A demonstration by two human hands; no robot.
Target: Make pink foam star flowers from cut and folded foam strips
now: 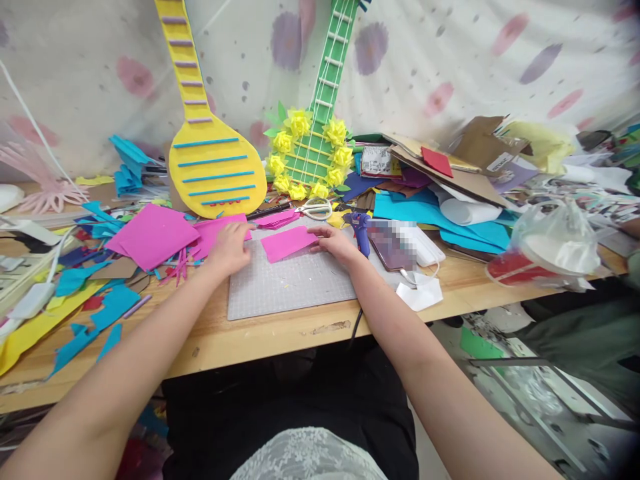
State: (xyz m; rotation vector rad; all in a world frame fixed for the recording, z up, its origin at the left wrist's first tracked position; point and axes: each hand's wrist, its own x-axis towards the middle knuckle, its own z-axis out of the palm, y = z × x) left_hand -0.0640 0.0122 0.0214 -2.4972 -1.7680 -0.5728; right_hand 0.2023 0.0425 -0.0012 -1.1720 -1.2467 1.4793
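A pink paper rectangle (pixel 287 244) lies over the grey cutting mat (pixel 295 287). The fingers of my right hand (pixel 336 243) are closed at its right end. To its left, my left hand (pixel 229 252) rests by the mat's upper left corner with fingers loosely bent and apart, against a larger pink sheet (pixel 206 235) partly hidden under it. Narrow pink strips (pixel 277 220) lie behind the rectangle, near white-handled scissors (pixel 319 209). A blue glue gun (pixel 360 233) stands just past my right hand.
Yellow (pixel 217 167) and green (pixel 313 157) paper instruments lean at the back. Pink sheets (pixel 153 235) and blue scraps (pixel 117 307) spread left. On the right are a phone (pixel 393 247), a white power bank (pixel 423 243), cardboard (pixel 450 170) and a bagged red cup (pixel 520 267).
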